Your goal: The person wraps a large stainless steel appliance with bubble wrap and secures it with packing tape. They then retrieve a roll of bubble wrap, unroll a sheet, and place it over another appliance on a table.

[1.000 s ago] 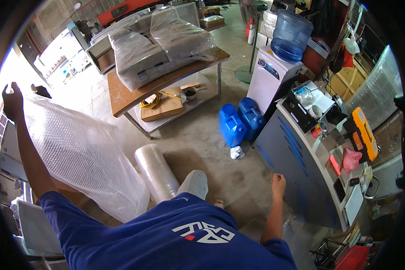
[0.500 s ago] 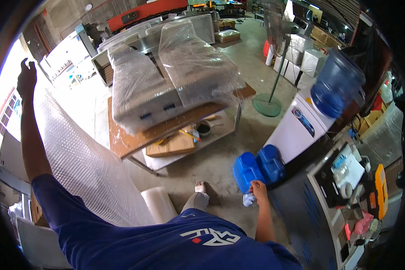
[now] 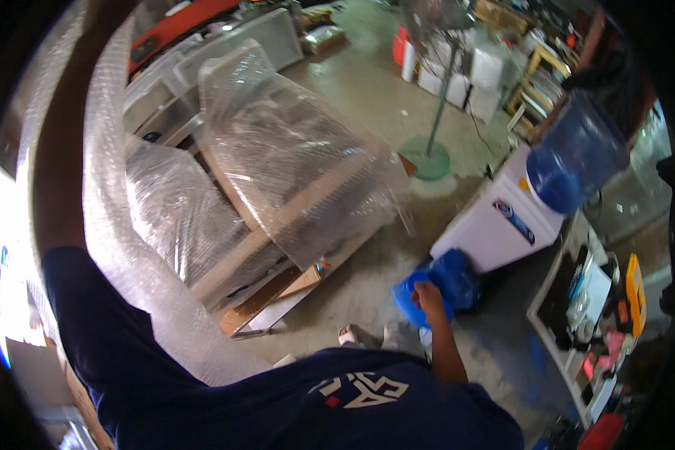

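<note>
My left arm is raised steeply along the left side; its hand lies beyond the top of the picture. A long clear sheet of bubble wrap hangs on both sides of that arm and runs down toward my body. My right hand is low in front of me, with its fingers curled in. Behind it in the picture is a blue water jug; whether they touch I cannot tell. Ahead stands a wooden-topped table bearing bulky pieces wrapped in clear plastic.
A white water dispenser with a blue bottle stands at right, a second blue jug at its foot. Beyond is a standing fan. Tools and papers cover a side table. My feet are near the wrapped pieces' table.
My left arm has swung up and inward, carrying the bubble wrap higher beside the table; its hand has left the picture. The view has turned and moved closer to the table. My right hand stays low.
</note>
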A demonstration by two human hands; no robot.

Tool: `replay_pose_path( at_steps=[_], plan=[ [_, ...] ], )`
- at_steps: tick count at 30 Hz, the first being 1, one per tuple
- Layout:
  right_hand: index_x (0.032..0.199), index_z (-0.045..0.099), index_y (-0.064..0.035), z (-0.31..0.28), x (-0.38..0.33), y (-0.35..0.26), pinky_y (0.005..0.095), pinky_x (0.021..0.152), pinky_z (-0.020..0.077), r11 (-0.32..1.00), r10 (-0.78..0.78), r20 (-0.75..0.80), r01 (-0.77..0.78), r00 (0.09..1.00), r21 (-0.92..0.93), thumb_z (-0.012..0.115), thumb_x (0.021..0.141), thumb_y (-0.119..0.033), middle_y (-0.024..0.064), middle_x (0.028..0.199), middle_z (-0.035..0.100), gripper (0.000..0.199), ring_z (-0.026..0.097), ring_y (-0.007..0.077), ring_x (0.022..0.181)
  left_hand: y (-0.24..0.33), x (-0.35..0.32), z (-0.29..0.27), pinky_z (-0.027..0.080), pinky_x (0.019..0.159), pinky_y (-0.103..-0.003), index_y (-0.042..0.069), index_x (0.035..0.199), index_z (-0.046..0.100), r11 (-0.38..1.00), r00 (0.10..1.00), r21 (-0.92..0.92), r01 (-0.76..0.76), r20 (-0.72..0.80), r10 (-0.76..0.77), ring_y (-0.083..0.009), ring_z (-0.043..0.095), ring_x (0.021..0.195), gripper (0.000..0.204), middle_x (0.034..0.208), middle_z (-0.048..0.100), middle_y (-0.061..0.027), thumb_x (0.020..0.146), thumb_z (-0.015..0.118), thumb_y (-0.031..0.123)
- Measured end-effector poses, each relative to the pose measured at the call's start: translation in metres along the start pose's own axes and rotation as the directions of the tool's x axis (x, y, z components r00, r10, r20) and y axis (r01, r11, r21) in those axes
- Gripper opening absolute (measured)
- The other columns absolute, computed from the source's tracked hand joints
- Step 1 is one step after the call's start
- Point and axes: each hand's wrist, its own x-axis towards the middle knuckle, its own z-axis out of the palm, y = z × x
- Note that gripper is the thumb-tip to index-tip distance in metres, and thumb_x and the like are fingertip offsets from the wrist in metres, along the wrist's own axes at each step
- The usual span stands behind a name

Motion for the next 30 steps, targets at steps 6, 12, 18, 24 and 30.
replay_pose_path(
  at_steps=[6, 12, 18, 24, 30],
  plan=[
    [0.113, 0.058, -0.0056, 0.038, 0.050, -0.028, 0.0326, 0.057, 0.0492, 0.904, 0.205, -0.016, -0.183, 0.979, 0.388, 0.058, 0.096, -0.032, 0.0078, 0.082, 0.066, 0.031, 0.064, 0.0171, 0.066, 0.341, -0.053, 0.071, 0.055, 0.076, -0.049, 0.010, 0.134, 0.050, 0.806, 0.910, -0.592, -0.009, 0.329, 0.252, -0.0326, 0.070, 0.085, 0.039, 0.103, 0.068, -0.0146, 0.098, 0.047, 0.025],
    [0.118, 0.057, -0.0071, 0.042, 0.119, -0.028, 0.0365, 0.064, 0.0515, 0.854, 0.302, 0.111, -0.321, 0.947, 0.409, 0.056, 0.097, -0.041, 0.0085, 0.090, 0.067, 0.040, 0.067, 0.0194, 0.075, 0.487, -0.164, 0.034, 0.032, 0.107, -0.059, 0.023, 0.154, 0.024, 0.780, 0.424, -0.508, 0.365, 0.837, 0.347, -0.0413, 0.048, 0.129, 0.080, 0.140, 0.046, -0.0266, 0.087, 0.062, 0.044],
    [0.130, 0.051, -0.0056, 0.027, 0.164, -0.037, 0.0408, 0.073, 0.0501, 0.817, 0.151, 0.261, -0.269, 0.954, 0.511, 0.050, 0.099, -0.048, 0.0098, 0.096, 0.067, 0.053, 0.066, 0.0224, 0.082, 0.498, -0.159, 0.012, 0.013, 0.113, -0.062, 0.022, 0.153, 0.029, 0.765, 0.755, -0.560, 0.318, 0.637, 0.152, -0.0476, 0.020, 0.141, 0.076, 0.152, 0.020, -0.0319, 0.089, 0.062, 0.047],
    [0.138, 0.047, -0.0037, 0.037, 0.174, -0.076, 0.0400, 0.081, 0.0476, 0.663, 0.032, 0.513, -0.402, 0.858, 0.632, 0.045, 0.098, -0.059, 0.0139, 0.112, 0.061, 0.068, 0.062, 0.0218, 0.096, 0.503, -0.119, -0.037, 0.018, 0.112, -0.062, 0.021, 0.148, 0.038, 0.652, 0.817, -0.733, 0.193, 0.488, 0.307, -0.0458, 0.025, 0.141, 0.064, 0.151, 0.026, -0.0290, 0.092, 0.060, 0.045],
    [0.136, 0.050, -0.0026, 0.016, 0.179, -0.097, 0.0394, 0.090, 0.0490, 0.749, -0.185, 0.561, -0.253, 0.807, 0.612, 0.050, 0.098, -0.053, 0.0123, 0.123, 0.061, 0.063, 0.060, 0.0222, 0.111, 0.519, -0.094, -0.130, 0.040, 0.100, -0.050, 0.006, 0.134, 0.048, 0.396, 0.945, -0.898, 0.195, 0.280, 0.170, -0.0427, 0.044, 0.123, 0.054, 0.133, 0.044, -0.0241, 0.087, 0.070, 0.021]
  ],
)
